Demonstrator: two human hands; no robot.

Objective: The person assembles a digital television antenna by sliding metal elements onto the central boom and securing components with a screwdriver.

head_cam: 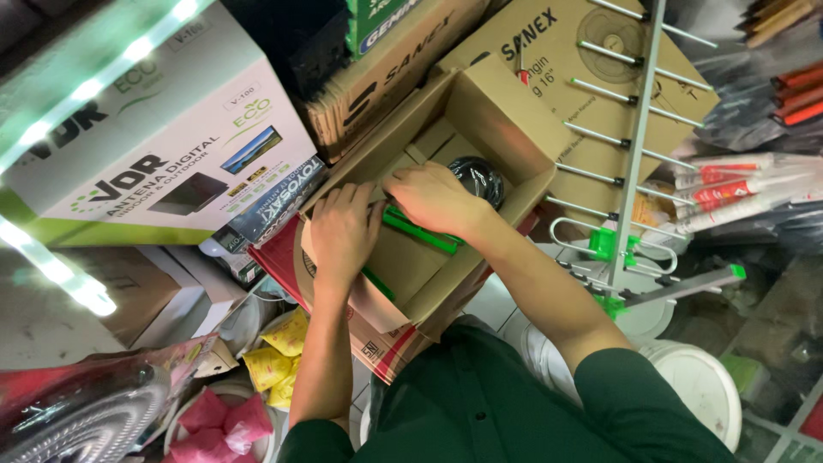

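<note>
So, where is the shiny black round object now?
The shiny black round object sits inside the open cardboard box, centre of the head view, just beyond the right hand.

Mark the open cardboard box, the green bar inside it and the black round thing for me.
Open cardboard box [506,116]: head view, far inner wall.
Green bar [420,231]: head view, mid-length.
Black round thing [482,178]: head view, glossy top.

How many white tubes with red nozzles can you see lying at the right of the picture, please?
3: top white tube with red nozzle, middle white tube and bottom white tube, stacked beside the metal antenna. More may be hidden under the dark plastic wrap.
</note>
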